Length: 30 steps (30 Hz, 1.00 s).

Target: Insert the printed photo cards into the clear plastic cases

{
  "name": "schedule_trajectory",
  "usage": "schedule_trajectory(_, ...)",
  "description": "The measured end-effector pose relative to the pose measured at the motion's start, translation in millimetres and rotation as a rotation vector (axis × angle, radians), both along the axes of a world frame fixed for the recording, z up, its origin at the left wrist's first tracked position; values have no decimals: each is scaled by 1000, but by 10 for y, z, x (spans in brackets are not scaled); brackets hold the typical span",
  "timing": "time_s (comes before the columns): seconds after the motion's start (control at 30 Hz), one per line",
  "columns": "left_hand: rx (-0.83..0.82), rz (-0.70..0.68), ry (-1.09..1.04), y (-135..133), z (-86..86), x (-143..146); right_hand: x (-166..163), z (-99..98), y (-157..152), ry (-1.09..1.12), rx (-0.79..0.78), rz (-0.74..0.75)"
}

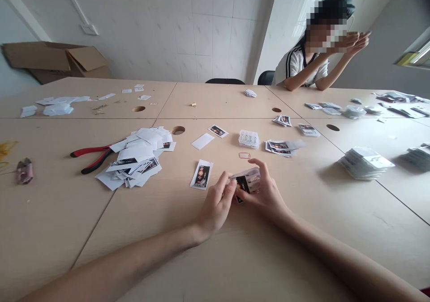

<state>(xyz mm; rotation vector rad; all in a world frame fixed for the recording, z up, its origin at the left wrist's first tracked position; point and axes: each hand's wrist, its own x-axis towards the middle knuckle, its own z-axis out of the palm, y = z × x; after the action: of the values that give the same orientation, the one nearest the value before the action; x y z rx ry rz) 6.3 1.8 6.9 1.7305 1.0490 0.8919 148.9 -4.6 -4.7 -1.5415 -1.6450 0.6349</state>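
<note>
Low over the table, my two hands meet around a small clear plastic box with a black printed card against it. My left hand pinches the card at its left edge with thumb and fingers. From the other side, my right hand grips the box, thumb across the card and index finger raised at the far corner. Whether the card is inside the box or on its face, I cannot tell. Just beyond lie a red-edged label and another clear box with small pieces in it. A printed card lies left of my hands.
To the left are a heap of cards and red-and-black-handled pliers. Stacked flat packs stand right. More cards lie beyond my hands. Across the table sits a person with both hands raised. Round holes pierce the tabletop.
</note>
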Motion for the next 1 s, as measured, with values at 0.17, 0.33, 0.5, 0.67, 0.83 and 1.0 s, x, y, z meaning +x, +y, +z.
schedule_trajectory(0.17,19,12,-2,-20,16,10,9,-14,2,-20,66,-11)
schedule_trajectory(0.33,23,-24,8,-11,12,7,-13,-28,-14,6,4,-43)
schedule_trajectory(0.5,19,-34,0,-6,1,2,-25,-10,-30,-8,-2,-57)
schedule_trajectory(0.67,10,-50,0,-2,-18,-7,1,-9,-12,-12,6,-62)
schedule_trajectory(0.83,-28,-61,15,4,-7,-11,24,-18,2,-29,-11,-15)
schedule_trajectory(1.0,-55,-77,0,-4,14,-10,32,-15,-10,-36,6,-16)
